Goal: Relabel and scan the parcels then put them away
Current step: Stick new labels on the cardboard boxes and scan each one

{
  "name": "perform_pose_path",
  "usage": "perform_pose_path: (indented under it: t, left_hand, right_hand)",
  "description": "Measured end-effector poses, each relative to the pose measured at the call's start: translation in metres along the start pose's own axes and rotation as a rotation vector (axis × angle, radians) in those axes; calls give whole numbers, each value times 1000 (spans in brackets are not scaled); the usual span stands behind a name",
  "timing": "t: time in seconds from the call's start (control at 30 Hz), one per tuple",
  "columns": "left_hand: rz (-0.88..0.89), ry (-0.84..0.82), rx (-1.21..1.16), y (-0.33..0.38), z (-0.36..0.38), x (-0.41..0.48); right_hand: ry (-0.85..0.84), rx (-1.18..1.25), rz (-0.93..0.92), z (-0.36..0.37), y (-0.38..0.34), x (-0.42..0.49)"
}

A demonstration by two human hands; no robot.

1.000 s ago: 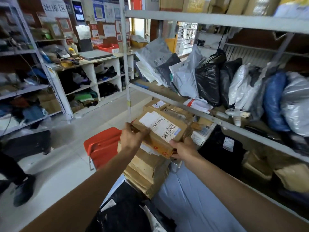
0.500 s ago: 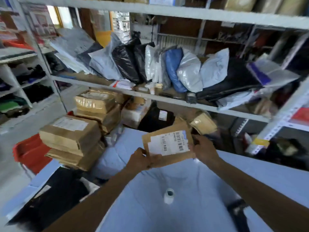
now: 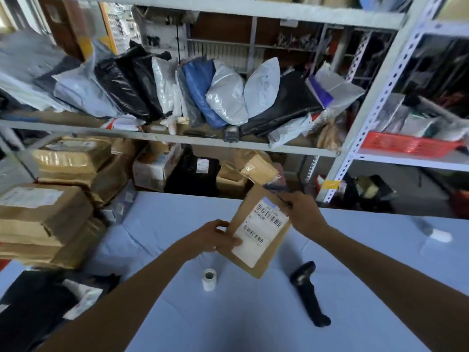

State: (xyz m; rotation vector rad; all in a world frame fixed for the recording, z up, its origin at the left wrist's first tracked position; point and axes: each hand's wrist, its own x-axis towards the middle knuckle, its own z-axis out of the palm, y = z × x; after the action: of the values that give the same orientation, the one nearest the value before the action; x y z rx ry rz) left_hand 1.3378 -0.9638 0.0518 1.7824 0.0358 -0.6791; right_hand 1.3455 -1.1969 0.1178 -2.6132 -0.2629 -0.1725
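Grip: left hand [image 3: 215, 237] and right hand [image 3: 302, 212] are pinching flat brown cardboard parcel [image 3: 256, 268] over blue-covered worktop [image 3: 253, 326].
Shelf: grey metal shelf [image 3: 76, 130] is carrying plastic mailer bags [image 3: 225, 97].
Beneath: white label roll [image 3: 209, 279] and black handheld scanner [image 3: 308, 293] are lying apart.

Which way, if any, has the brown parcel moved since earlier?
Yes. The brown parcel went rightward from the stack of boxes to above the blue table, past the label roll.

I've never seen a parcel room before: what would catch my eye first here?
A brown parcel with a white barcode label, gripped by the left hand and right hand above the pale blue table. Behind it, a metal shelf is crammed with plastic mailer bags.
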Motion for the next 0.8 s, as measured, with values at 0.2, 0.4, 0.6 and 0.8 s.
perform_pose_path:
  t: [0.2, 0.4, 0.6, 0.8]
  left_hand:
    - [20, -132, -126, -12, 19, 15]
    - [-18, -163, -101, -28, 41, 29]
    - [-95, -187, -183, -52, 67, 36]
    - [-241, -108, -272, -100, 99, 49]
  right_hand:
    - [-118, -128, -31, 2, 9, 15]
    - [-294, -111, 5, 3, 28, 13]
    - [-214, 207, 323, 16, 86, -2]
    - [-384, 17, 751, 84, 165, -68]
